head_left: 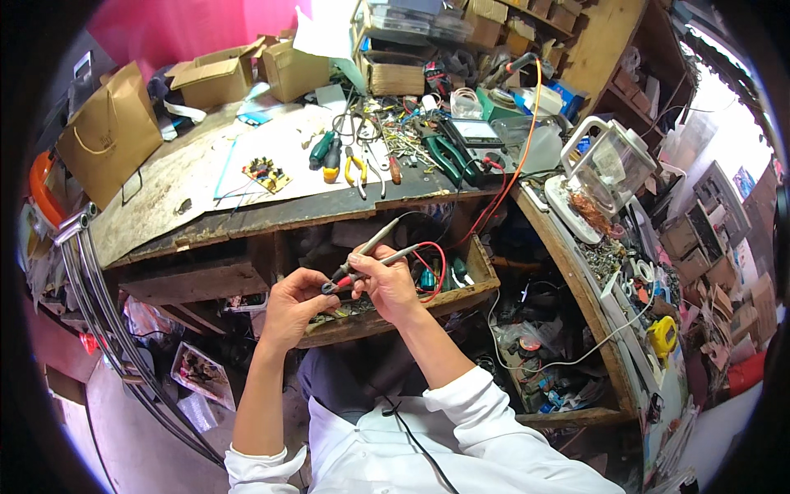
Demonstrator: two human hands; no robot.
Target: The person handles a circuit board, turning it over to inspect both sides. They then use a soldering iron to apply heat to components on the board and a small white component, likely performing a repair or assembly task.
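Two slim grey probes (377, 237), one red near its tip, slant leftward.

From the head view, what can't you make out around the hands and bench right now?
In the head view:
- Small part in the left hand: too small, partly covered by fingers.
- Contact between it and the test probes: too small to tell.
- Some contents of the drawer: hidden behind the right hand.
- Meter screen: too small to read.
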